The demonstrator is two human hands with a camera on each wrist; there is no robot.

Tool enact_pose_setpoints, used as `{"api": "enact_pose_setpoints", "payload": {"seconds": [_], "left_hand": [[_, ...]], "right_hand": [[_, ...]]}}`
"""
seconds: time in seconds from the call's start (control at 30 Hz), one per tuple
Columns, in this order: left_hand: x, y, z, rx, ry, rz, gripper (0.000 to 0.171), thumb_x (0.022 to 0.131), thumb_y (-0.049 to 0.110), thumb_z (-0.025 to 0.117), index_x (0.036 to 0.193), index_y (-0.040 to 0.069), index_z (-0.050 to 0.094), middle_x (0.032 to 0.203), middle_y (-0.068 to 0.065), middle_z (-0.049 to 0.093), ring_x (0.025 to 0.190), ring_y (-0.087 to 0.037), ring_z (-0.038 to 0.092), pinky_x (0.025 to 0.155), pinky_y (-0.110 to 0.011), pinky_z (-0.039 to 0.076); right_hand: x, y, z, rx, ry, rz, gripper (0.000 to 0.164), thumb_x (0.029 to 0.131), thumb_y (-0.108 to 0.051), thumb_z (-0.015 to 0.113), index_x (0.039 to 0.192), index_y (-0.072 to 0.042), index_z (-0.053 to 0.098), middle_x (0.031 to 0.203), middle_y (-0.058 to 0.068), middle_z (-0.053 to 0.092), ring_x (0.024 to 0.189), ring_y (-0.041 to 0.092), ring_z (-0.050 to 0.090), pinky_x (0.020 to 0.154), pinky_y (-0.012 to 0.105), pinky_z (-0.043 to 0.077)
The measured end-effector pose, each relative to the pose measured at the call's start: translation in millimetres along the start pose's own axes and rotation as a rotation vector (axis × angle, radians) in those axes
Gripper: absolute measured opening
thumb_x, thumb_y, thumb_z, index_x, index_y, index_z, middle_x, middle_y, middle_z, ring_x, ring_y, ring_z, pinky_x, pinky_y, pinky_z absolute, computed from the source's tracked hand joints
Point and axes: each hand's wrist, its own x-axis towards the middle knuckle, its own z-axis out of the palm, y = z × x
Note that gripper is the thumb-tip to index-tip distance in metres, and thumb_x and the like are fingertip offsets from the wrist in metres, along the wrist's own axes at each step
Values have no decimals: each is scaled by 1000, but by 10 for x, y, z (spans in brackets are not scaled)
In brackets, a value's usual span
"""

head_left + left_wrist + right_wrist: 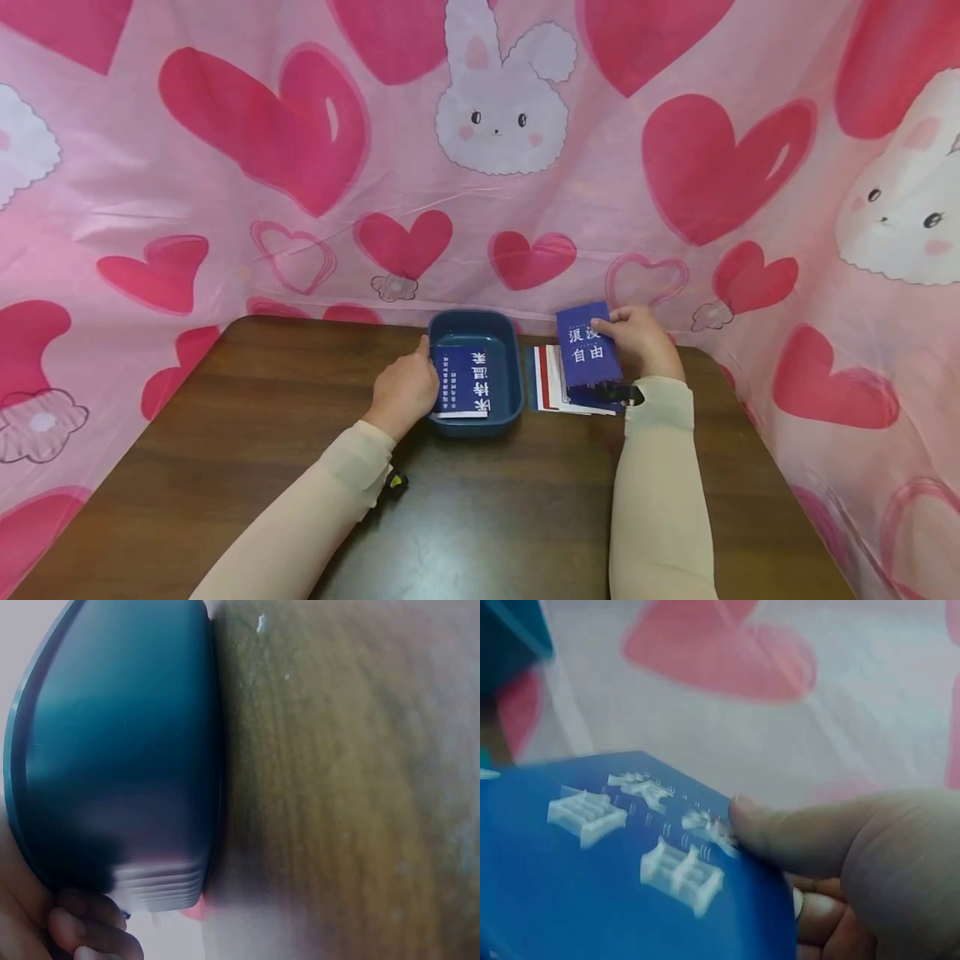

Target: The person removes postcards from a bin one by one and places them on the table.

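My right hand pinches a blue card with white Chinese characters, thumb on its printed face, in the head view. The card is raised over a fanned pile of cards, hiding part of it. My left hand holds the left rim of a dark teal plastic basin. In the left wrist view, curled fingers sit at the basin's rim. Inside the basin lies another blue card with white print and a white lower edge. The right wrist view shows the pinched card close up, slightly blurred.
The basin and pile stand side by side near the back edge of a brown wooden table. A pink cloth with hearts and rabbits hangs behind and at both sides. Both wrists carry black straps.
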Motion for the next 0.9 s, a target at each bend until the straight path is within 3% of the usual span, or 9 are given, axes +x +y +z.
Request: {"api": "enact_pose_setpoints", "payload": {"seconds": [0.1, 0.23, 0.5, 0.63, 0.77, 0.9], "left_hand": [[5, 1, -7, -7, 1, 3, 65, 118, 30, 49, 177, 7, 38, 123, -22, 83, 78, -31, 70, 72, -49, 65], [7, 7, -8, -8, 2, -1, 65, 118, 31, 49, 177, 7, 38, 123, -21, 83, 78, -31, 70, 71, -48, 64], [-9, 10, -12, -9, 2, -5, 65, 118, 31, 48, 177, 8, 38, 125, -22, 83, 80, -32, 70, 74, -50, 65], [-12, 12, -19, 4, 6, -6, 64, 117, 30, 48, 177, 7, 39, 131, -24, 81, 82, -33, 72, 76, -52, 66], [-17, 16, -23, -5, -5, -10, 65, 118, 30, 48, 177, 7, 38, 129, -23, 82, 81, -33, 71, 75, -51, 65], [-23, 16, -25, -10, -7, -8, 65, 118, 30, 48, 177, 7, 37, 124, -22, 83, 79, -32, 70, 73, -49, 65]], "right_hand": [[64, 160, -62, -60, 24, 9, 44, 114, -38, 69, 131, 3, 74, 106, 13, 76, 88, 22, 72, 76, 36, 63], [170, 335, -114, -61, 39, 18, 42, 115, -29, 64, 129, 9, 73, 88, 6, 71, 73, 15, 69, 65, 32, 62], [296, 517, -40, 1, 79, 94, 52, 112, -28, 63, 151, 7, 66, 101, 9, 67, 77, 15, 65, 65, 30, 58], [331, 557, 38, 80, 71, 96, 39, 109, -23, 64, 131, 8, 72, 88, 2, 67, 70, 12, 65, 62, 29, 60], [352, 602, 82, 74, 45, 100, 22, 110, -23, 65, 102, -3, 69, 88, 1, 65, 74, 12, 64, 64, 27, 59], [363, 650, 114, -4, 38, 92, 28, 109, -24, 66, 113, 3, 72, 102, 10, 69, 83, 18, 66, 67, 29, 59]]}}
